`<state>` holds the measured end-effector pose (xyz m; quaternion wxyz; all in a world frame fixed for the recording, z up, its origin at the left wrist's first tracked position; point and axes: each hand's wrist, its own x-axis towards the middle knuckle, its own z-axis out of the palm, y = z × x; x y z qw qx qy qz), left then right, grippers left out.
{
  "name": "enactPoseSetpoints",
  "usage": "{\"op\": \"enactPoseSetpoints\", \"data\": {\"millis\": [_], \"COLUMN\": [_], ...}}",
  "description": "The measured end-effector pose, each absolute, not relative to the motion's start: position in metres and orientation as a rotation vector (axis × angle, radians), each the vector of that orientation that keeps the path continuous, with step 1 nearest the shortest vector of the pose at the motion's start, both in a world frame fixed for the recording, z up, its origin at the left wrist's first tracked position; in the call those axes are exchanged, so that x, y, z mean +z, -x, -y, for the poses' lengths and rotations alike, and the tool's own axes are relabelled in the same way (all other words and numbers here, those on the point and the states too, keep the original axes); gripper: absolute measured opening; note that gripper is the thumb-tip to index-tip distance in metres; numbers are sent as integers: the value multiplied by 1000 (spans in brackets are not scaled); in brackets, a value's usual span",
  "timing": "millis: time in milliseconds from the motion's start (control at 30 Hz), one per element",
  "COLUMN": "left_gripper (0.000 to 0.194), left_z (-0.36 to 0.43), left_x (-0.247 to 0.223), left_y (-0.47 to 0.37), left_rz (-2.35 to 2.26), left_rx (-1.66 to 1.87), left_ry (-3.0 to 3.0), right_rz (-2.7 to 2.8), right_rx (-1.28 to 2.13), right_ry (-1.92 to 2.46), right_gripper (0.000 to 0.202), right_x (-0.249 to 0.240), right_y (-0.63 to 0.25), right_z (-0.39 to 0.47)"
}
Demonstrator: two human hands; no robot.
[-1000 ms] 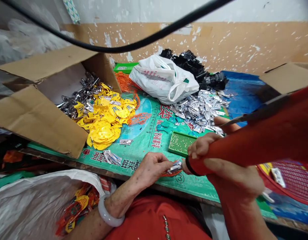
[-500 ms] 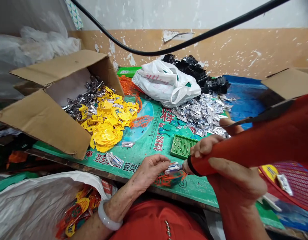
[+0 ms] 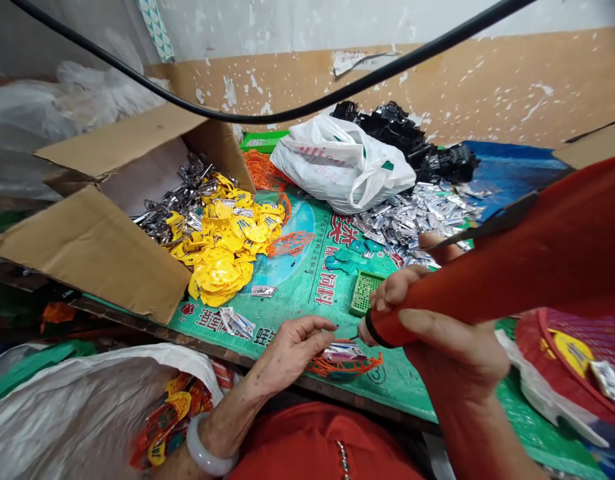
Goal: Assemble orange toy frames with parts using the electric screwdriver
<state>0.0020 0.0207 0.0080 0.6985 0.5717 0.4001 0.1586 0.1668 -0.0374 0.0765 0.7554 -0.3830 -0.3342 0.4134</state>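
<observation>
My right hand [image 3: 452, 347] is wrapped round a red power screwdriver [image 3: 467, 287] with a black lever and a black ring near its nose. Its thin bit points left, just above an orange lattice-like plastic part [image 3: 344, 367] at the table's front edge. A silver-and-white piece [image 3: 340, 352] lies on top of that part. Beside it, my left hand [image 3: 297, 347] has thumb and forefinger apart, close to the silver piece; whether the thumb touches it I cannot tell. Behind the screwdriver's nose sits a small green perforated tray [image 3: 362, 293], partly covered by my right fingers.
A cardboard box [image 3: 137, 267] tips out dark metallic parts and yellow plastic parts [image 3: 222, 267]. A white bag [image 3: 337, 160], silver pieces [image 3: 417, 217] and black parts [image 3: 387, 127] lie behind. At right stands a red basket [image 3: 532, 353]; at left, a plastic sack [image 3: 87, 413]. A black cable [image 3: 287, 113] hangs across.
The screwdriver's nose has drawn back slightly from the orange part. My left fingers have loosened and parted, and more of the orange part shows. The view has shifted a little.
</observation>
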Motion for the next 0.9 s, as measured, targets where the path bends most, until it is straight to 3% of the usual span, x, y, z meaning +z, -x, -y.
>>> {"op": "enactPoseSetpoints", "data": {"millis": [467, 567, 700, 900], "left_gripper": [36, 47, 31, 30], "left_z": [-14, -11, -8, -3], "left_x": [1, 0, 0, 5], "left_y": [17, 20, 19, 12], "left_rz": [-867, -874, -844, -920], "left_rx": [339, 269, 206, 203], "left_ry": [-1397, -1414, -1361, -1329], "right_rz": [780, 770, 781, 734], "right_rx": [972, 971, 959, 921], "right_ry": [873, 874, 895, 862], "right_gripper": [69, 58, 38, 62], "right_x": [65, 62, 60, 68], "right_y": [-158, -159, -160, -161], "right_z": [40, 42, 44, 49]}}
